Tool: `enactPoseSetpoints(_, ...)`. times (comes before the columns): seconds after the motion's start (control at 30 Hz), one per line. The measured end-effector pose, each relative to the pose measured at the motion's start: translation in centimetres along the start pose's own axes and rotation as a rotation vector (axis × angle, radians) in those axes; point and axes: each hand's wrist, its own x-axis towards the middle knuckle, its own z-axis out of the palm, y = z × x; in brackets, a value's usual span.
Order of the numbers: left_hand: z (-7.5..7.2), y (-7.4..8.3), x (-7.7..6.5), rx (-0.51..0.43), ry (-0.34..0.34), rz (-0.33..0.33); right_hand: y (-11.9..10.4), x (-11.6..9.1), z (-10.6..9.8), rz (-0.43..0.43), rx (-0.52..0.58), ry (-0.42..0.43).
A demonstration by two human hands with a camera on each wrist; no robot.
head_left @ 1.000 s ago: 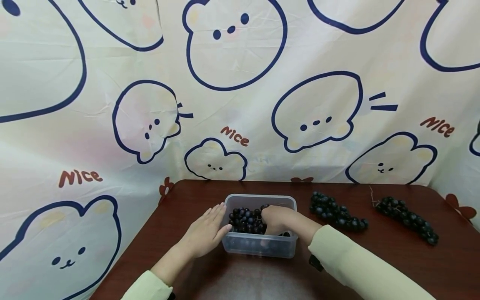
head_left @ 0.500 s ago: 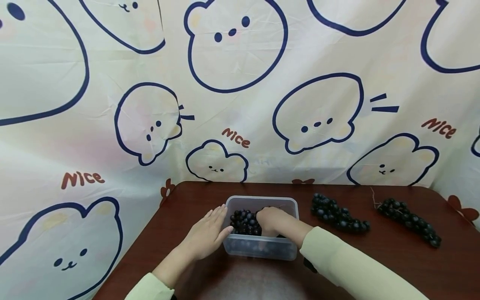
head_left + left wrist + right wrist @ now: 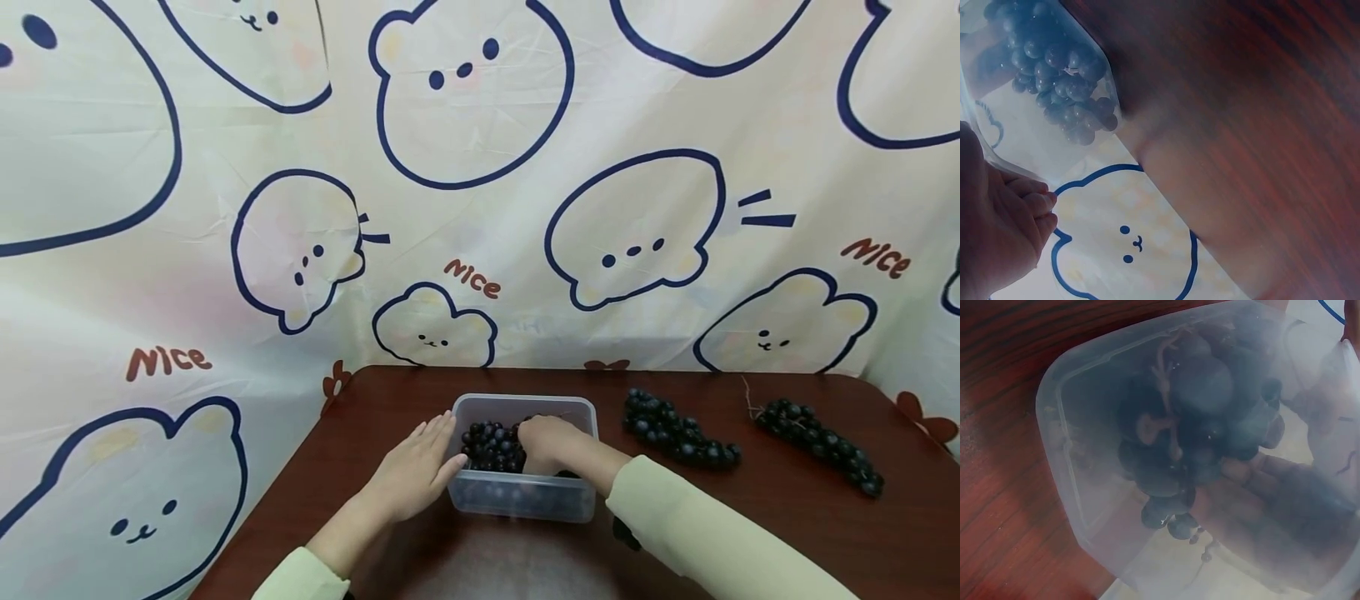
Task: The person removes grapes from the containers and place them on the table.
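Observation:
A clear plastic container (image 3: 521, 497) stands on the table with a bunch of dark grapes (image 3: 491, 446) inside. My left hand (image 3: 412, 468) lies along the container's left wall, its fingers straight and its thumb at the near left corner. Reaching into the right part of the container, my right hand (image 3: 546, 443) bends its fingers down onto the grapes. Through the cloudy wall in the right wrist view, the fingers of my right hand (image 3: 1272, 519) meet the grapes (image 3: 1204, 394) beside a brown stem. Its fingertips are partly hidden by the fruit.
Two more bunches of dark grapes lie to the right of the container: a nearer bunch (image 3: 675, 429) and a farther bunch (image 3: 821, 442) with a thin stem. The brown table (image 3: 420, 550) ends at a patterned cloth (image 3: 517, 208) behind it.
My right hand has moved slightly left and deeper into the container over the last second. My left hand stays at the container's left wall.

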Motion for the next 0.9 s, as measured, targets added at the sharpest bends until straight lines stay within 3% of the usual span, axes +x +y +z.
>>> enactPoseSetpoints(0.37,0.0,0.1,0.0,-0.011,0.002,-0.006,-0.1,-0.5,-0.3,0.018,-0.038,0.042)
enactPoseSetpoints(0.9,-0.1,0.1,-0.1,-0.030,0.004,-0.005,0.0,-1.3,-0.6,-0.057,-0.047,0.151)
